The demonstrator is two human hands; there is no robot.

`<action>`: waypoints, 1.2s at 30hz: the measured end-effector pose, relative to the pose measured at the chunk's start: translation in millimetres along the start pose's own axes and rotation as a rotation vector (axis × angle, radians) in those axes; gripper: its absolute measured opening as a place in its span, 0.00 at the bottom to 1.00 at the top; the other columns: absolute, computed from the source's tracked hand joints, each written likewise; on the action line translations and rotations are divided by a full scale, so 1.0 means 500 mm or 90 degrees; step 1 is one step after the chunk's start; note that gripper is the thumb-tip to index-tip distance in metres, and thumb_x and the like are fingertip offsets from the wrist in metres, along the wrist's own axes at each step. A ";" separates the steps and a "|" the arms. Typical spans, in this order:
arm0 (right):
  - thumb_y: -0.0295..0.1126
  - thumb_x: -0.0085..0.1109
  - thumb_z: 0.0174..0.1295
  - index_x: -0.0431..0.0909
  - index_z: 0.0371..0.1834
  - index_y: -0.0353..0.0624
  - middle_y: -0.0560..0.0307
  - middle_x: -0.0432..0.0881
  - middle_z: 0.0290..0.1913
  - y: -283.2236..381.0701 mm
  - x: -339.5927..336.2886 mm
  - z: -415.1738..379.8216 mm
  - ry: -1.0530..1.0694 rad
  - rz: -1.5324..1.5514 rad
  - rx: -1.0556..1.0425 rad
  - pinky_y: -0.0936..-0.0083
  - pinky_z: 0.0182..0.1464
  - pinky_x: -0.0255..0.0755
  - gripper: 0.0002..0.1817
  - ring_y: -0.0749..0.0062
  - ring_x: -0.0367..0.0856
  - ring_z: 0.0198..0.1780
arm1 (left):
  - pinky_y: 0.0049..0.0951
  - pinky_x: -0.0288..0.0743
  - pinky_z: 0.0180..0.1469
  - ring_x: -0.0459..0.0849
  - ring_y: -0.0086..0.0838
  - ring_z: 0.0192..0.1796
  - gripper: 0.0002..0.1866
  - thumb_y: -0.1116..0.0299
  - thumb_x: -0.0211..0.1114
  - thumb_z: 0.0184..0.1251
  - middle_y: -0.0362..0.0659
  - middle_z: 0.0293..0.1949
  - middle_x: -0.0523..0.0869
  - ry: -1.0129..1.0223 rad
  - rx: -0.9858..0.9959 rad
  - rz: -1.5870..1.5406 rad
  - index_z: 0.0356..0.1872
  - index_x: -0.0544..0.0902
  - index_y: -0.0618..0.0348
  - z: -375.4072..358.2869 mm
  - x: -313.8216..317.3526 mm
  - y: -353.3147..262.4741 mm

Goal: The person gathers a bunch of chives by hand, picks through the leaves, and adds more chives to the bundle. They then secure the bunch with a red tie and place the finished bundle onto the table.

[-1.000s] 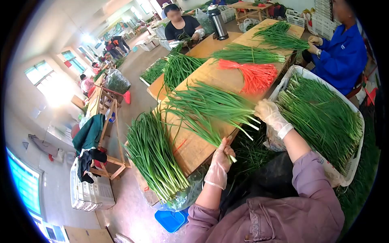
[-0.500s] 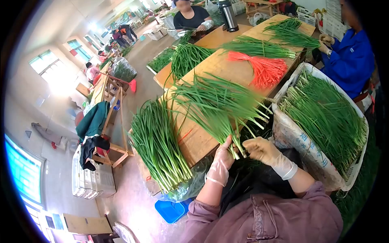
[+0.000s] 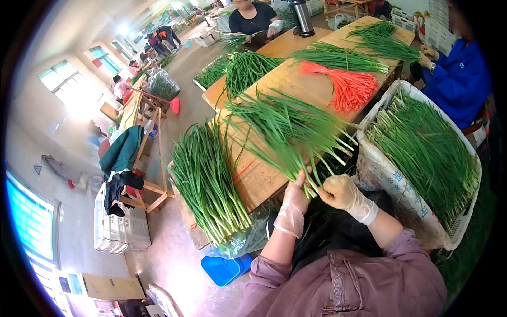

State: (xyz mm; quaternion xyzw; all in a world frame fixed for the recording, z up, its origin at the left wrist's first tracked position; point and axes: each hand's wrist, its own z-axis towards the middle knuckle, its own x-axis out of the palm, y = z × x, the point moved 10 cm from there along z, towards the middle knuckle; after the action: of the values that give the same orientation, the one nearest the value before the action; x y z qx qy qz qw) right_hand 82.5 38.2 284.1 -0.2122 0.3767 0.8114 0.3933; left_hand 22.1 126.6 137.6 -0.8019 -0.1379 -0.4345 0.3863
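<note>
My left hand [image 3: 297,196], in a thin clear glove, is closed around the pale stem ends of a small bunch of green garlic chives [image 3: 291,161]. The leaves fan forward over the table's edge. Right beside those stem ends is my right hand [image 3: 339,192], gloved too, its fingers curled in; what they pinch, if anything, is hidden. More loose chives [image 3: 296,119] lie behind the held bunch, stems to the right. On the left end of the table rests a large pile of chives [image 3: 208,185], stems pointing toward me.
The wooden table [image 3: 256,179] runs away from me, with red ties [image 3: 351,87] on it. At my right stands a white crate [image 3: 388,171] full of chives. A blue bin [image 3: 224,270] is on the floor. Two people sit across and right; a steel flask [image 3: 301,18] stands between.
My right hand has come slightly closer to the stem ends, and its fingers are curled tighter. The left hand keeps its hold on the chives. The whole view has shifted a little.
</note>
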 end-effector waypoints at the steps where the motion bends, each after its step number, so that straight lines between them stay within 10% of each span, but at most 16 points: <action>1: 0.29 0.56 0.51 0.62 0.10 0.41 0.54 0.66 0.13 0.015 -0.006 -0.007 0.015 0.025 -0.024 0.66 0.19 0.63 0.17 0.57 0.69 0.16 | 0.22 0.70 0.37 0.74 0.21 0.33 0.11 0.69 0.56 0.64 0.36 0.38 0.80 0.002 -0.012 -0.028 0.46 0.74 0.57 0.000 0.010 -0.012; 6: 0.36 0.52 0.61 0.65 0.19 0.36 0.48 0.71 0.17 -0.092 0.036 -0.022 0.082 0.272 0.256 0.71 0.22 0.65 0.17 0.59 0.73 0.19 | 0.28 0.71 0.42 0.76 0.27 0.37 0.12 0.69 0.61 0.59 0.38 0.38 0.80 0.016 -0.076 0.034 0.44 0.75 0.58 -0.003 -0.006 0.004; 11: 0.45 0.55 0.59 0.73 0.24 0.39 0.66 0.71 0.19 -0.139 0.123 -0.039 0.200 0.578 0.424 0.85 0.22 0.61 0.18 0.84 0.68 0.21 | 0.34 0.72 0.48 0.78 0.31 0.42 0.11 0.72 0.61 0.58 0.41 0.38 0.79 0.005 -0.109 0.061 0.42 0.75 0.61 -0.016 0.011 0.020; 15: 0.46 0.56 0.58 0.73 0.26 0.37 0.62 0.74 0.20 -0.135 0.147 -0.031 0.302 0.466 0.427 0.79 0.26 0.64 0.19 0.79 0.69 0.22 | 0.30 0.72 0.48 0.78 0.29 0.41 0.10 0.75 0.60 0.58 0.41 0.37 0.80 -0.033 -0.082 0.094 0.41 0.76 0.62 -0.019 -0.002 0.009; 20: 0.34 0.55 0.55 0.63 0.22 0.37 0.43 0.68 0.22 -0.089 0.056 -0.012 0.046 0.098 0.182 0.58 0.28 0.63 0.14 0.43 0.69 0.28 | 0.24 0.70 0.41 0.77 0.26 0.37 0.09 0.73 0.61 0.58 0.38 0.35 0.81 -0.090 -0.014 0.136 0.40 0.78 0.60 0.003 -0.015 -0.013; 32: 0.42 0.53 0.56 0.73 0.25 0.40 0.49 0.76 0.24 -0.130 0.100 -0.262 0.295 -0.021 0.252 0.65 0.28 0.71 0.15 0.54 0.76 0.27 | 0.31 0.77 0.39 0.79 0.31 0.36 0.07 0.73 0.60 0.60 0.43 0.33 0.80 -0.142 0.050 0.160 0.38 0.77 0.63 0.055 -0.012 -0.165; 36: 0.35 0.57 0.54 0.74 0.31 0.42 0.52 0.76 0.29 -0.145 -0.112 -0.089 -0.050 -0.192 0.241 0.68 0.31 0.71 0.08 0.59 0.75 0.30 | 0.32 0.77 0.38 0.79 0.33 0.36 0.11 0.75 0.51 0.64 0.50 0.39 0.79 -0.064 -0.075 0.036 0.46 0.70 0.67 0.033 0.003 -0.069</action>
State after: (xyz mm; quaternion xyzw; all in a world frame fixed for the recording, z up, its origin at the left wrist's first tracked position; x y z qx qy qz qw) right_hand 176.1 6.2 259.8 -0.1569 0.4709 0.6659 0.5570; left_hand 13.4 161.3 150.5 -0.8474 -0.1084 -0.3901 0.3436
